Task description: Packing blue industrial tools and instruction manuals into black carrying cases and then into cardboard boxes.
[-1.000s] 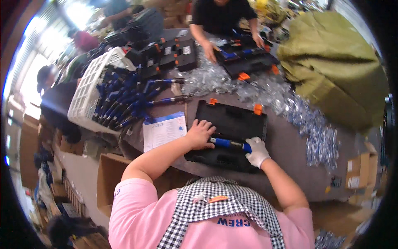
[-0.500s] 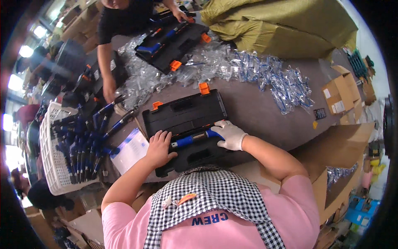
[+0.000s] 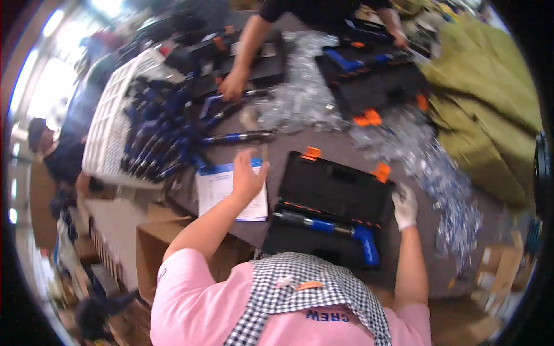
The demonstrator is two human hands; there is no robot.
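Over on my left, a white basket [image 3: 115, 124] sits full of blue-handled tools [image 3: 158, 144], with more of them spilled across the grey table [image 3: 323, 144]. Nearer me lies a stack of white leaflets with a blue top edge [image 3: 226, 193]. My left hand [image 3: 248, 176] hovers over their right edge, fingers spread and loose, gripping nothing; whether the palm touches the paper I cannot tell. Those sheets look thin, light and floppy, so I judge they are best pinched at a corner or slid off the pile flat.

To the right of them stands the open black case [image 3: 332, 207] with orange latches. A blue-and-black tool [image 3: 334, 228] lies across its lower half. It looks stiff and fairly heavy, likely easiest to take by the blue handle.

My right hand [image 3: 405, 207], in a white glove, rests at the case's right edge, fingers mostly straight, clamped on nothing. Beyond it, clear plastic bags [image 3: 438, 179] trail along the table.
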